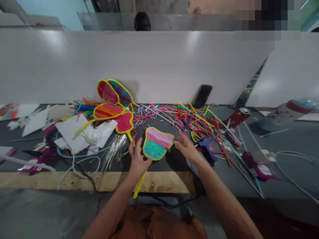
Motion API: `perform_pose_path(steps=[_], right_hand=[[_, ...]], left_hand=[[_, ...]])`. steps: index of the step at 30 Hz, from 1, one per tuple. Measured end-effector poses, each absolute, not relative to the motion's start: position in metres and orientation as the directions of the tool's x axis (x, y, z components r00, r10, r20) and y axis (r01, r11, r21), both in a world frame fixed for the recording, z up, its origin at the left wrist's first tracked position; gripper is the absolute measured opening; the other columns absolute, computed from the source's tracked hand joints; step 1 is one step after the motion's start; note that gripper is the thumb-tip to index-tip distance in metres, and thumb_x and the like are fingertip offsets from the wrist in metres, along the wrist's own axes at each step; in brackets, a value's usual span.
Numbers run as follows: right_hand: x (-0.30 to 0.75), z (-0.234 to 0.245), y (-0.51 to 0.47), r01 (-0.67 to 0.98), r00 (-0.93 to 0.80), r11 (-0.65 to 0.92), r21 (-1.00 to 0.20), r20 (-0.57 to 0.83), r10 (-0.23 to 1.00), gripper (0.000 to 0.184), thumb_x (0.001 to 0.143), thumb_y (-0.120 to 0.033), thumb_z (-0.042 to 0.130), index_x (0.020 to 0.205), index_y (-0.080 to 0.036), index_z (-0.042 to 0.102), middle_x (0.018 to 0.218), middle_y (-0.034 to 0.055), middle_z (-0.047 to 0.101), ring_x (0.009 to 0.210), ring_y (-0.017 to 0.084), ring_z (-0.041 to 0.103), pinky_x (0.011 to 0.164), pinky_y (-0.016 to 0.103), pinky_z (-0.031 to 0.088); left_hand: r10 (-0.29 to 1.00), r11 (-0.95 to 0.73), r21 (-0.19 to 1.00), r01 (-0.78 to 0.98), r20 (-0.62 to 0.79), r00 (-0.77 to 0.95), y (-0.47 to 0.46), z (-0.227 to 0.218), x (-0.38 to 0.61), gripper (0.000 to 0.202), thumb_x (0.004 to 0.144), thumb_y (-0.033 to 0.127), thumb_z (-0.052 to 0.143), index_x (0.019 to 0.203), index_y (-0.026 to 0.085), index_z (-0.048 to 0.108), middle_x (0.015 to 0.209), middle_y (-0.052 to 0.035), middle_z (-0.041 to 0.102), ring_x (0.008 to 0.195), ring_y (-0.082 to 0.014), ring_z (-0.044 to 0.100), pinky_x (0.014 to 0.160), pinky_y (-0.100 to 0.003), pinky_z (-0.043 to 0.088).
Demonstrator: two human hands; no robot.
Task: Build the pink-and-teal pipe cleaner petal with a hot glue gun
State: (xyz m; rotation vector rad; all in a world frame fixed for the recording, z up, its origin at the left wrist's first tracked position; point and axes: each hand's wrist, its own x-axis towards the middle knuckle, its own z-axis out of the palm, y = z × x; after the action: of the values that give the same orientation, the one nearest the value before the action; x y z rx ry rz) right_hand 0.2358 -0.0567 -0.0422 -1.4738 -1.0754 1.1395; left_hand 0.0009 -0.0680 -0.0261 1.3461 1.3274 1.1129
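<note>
My left hand (pixel 137 158) grips a small hand fan (pixel 156 143) by its lower left edge; the fan has a pink top, a teal bottom, a yellow rim and a yellow handle pointing down toward me. My right hand (pixel 185 146) touches the fan's right edge with its fingers partly spread. Several finished fans (pixel 115 105) in red, orange and multicolour lie and lean just beyond, to the upper left. A heap of coloured straws (pixel 189 119) spreads across the dark table behind the fan.
A blue glue gun (pixel 206 146) lies right of my right hand. A red can (pixel 238 117), a dark phone (pixel 203 94) leaning on the white partition, white paper scraps (pixel 74 131), cables (pixel 79 166) and purple packets (pixel 259 168) surround the area. Another person's head shows beyond the partition.
</note>
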Motion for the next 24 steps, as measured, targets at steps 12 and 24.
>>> perform_pose_path(steps=[12, 24], right_hand=[[0.231, -0.032, -0.050, -0.168, 0.254, -0.063, -0.984, -0.105, 0.961, 0.053, 0.077, -0.060, 0.058, 0.119, -0.028, 0.054, 0.130, 0.0064, 0.055, 0.108, 0.020, 0.060, 0.087, 0.036, 0.053], [0.178, -0.033, -0.040, 0.440, -0.052, 0.187, -0.878, 0.183, 0.982, 0.032, 0.084, -0.036, 0.055, 0.108, -0.017, 0.064, 0.119, 0.0151, 0.063, 0.120, 0.028, 0.051, 0.106, 0.051, 0.036]], left_hand=[[0.921, 0.390, 0.758, -0.523, -0.326, 0.214, -0.039, 0.007, -0.016, 0.080, 0.059, -0.001, 0.065, 0.135, 0.015, 0.043, 0.091, -0.0058, 0.071, 0.079, -0.0165, 0.067, 0.074, -0.025, 0.052], [0.760, 0.627, 0.148, -0.765, -0.330, 0.559, -0.044, 0.011, -0.028, 0.039, 0.092, 0.014, 0.036, 0.130, 0.015, 0.045, 0.086, -0.0068, 0.060, 0.048, -0.0028, 0.046, 0.037, -0.008, 0.036]])
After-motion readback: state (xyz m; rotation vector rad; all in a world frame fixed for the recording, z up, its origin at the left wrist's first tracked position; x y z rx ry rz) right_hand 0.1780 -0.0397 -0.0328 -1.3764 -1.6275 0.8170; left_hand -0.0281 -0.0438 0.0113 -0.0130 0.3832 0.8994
